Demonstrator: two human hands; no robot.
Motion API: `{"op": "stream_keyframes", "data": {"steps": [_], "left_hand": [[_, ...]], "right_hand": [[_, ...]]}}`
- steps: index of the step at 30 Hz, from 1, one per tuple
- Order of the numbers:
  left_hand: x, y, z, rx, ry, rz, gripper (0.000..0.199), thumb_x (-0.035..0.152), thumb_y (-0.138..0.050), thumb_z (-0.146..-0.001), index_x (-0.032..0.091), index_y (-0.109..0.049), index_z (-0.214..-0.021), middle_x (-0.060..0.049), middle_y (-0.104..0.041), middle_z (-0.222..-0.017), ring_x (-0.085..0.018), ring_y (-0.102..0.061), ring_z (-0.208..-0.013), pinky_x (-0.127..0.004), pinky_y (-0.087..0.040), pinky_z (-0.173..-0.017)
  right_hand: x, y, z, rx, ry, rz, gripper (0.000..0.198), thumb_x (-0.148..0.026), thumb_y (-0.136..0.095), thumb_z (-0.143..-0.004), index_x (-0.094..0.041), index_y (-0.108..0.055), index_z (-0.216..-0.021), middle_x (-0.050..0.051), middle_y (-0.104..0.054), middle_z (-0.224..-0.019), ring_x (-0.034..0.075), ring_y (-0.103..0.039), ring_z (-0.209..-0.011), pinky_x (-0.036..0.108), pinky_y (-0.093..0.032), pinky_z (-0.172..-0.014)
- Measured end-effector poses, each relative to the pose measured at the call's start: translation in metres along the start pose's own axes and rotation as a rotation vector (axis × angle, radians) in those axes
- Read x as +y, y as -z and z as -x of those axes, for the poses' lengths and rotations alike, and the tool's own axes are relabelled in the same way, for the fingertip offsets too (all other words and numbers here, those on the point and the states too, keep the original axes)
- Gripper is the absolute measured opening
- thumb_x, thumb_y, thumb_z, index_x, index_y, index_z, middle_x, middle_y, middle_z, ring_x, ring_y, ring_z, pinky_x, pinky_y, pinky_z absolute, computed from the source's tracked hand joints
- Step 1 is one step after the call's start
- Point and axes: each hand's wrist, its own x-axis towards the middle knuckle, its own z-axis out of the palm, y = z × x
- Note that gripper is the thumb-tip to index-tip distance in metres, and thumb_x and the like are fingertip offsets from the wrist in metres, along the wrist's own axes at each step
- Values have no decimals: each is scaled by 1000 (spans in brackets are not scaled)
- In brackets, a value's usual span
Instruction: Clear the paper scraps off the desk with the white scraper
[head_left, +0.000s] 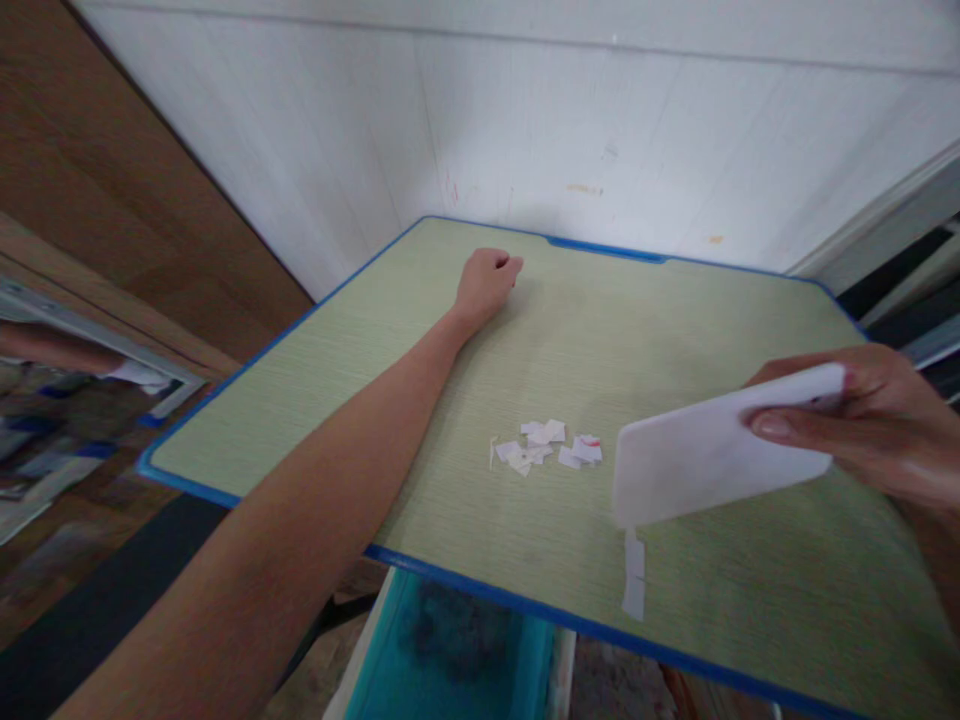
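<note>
My left hand (487,285) is curled into a loose fist on the far middle of the pale green table (337,400). Nothing shows sticking out of its fingers. On the right, my right hand (862,420) grips a white flat board (697,450) with rounded corners, thumb across its near face. The board is held tilted above the tabletop. Small white paper scraps (536,440) lie in a loose pile between my two arms. Below the board's left corner are a few more paper pieces (634,575), lined up in a strip.
Blue edging (465,590) runs round the table. A white panelled wall (562,130) stands behind it, and a brown wooden panel (150,180) rises at the left. Under the near edge is a teal bin (450,650). Another person's arm (60,345) shows at the far left.
</note>
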Motion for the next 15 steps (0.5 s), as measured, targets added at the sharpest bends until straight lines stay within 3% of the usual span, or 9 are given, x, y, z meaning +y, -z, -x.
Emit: {"op": "stream_keyframes", "data": {"steps": [6,15], "left_hand": [[-1,0,-1,1,-1,3,31,30,-46,-84,20,-45,-55,0,-37,-57,-12,-41,-65,-30,-32,-66],[-2,-1,-2,5,3,15,32,31,-46,-85,20,-44,-55,1,-37,-56,-12,-40,-65,-30,-30,-65]], "right_hand": [[5,2,0,81,24,1,42,-59,-87,-60,-21,-72,-54,1,-54,-43,12,-47,-37,22,-30,-35],[7,0,-1,66,8,-39,38,-55,-89,-58,-21,-73,-54,0,-56,-43,11,-47,-36,21,-29,-33]]}}
